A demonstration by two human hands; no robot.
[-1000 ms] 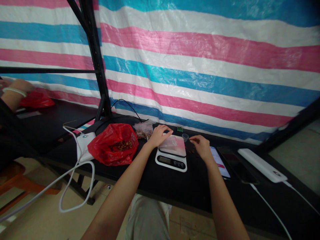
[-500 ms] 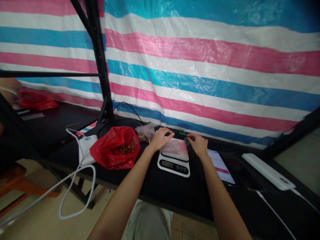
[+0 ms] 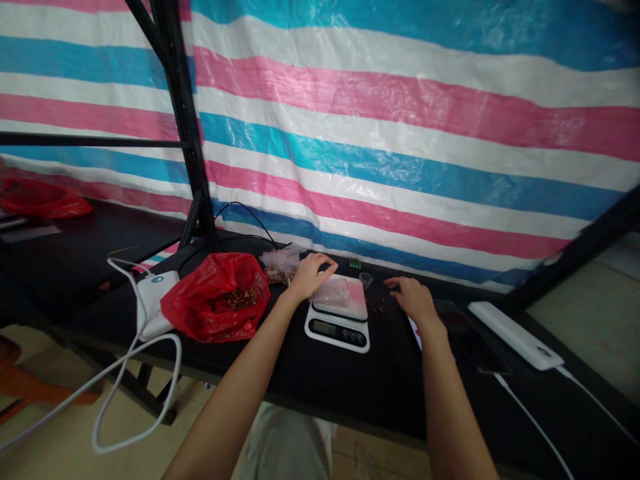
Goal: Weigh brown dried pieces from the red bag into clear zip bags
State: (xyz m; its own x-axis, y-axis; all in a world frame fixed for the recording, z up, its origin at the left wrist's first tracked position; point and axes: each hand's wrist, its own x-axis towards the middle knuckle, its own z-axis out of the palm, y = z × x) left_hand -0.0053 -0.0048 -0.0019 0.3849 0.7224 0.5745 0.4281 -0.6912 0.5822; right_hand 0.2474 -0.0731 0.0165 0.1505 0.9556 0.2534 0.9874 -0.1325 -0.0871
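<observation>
My left hand [image 3: 311,277] is closed in a pinch at the far left side of a white kitchen scale [image 3: 337,332]. Its fingers seem to hold the edge of a clear plastic bag [image 3: 333,292] that lies on the scale's pan, though the grip is partly hidden. My right hand [image 3: 414,300] hovers right of the scale with fingers apart and nothing in them. A small clear cup [image 3: 366,280] stands by the pan's far right corner. Small brown bits [image 3: 379,307] lie on the black table between the scale and my right hand.
Left of the scale sits an open red plastic bag [image 3: 210,293] with brown pieces inside. Behind it are clear bags of brown pieces [image 3: 280,267]. Green batteries [image 3: 355,264] lie at the back. Phones [image 3: 475,340], a white power bank [image 3: 515,333] and cables are at right.
My right hand has let go of the small clear cup and moved right, now covering much of the bright-screened phone. My left hand stays by the bag on the scale. The view has shifted slightly.
</observation>
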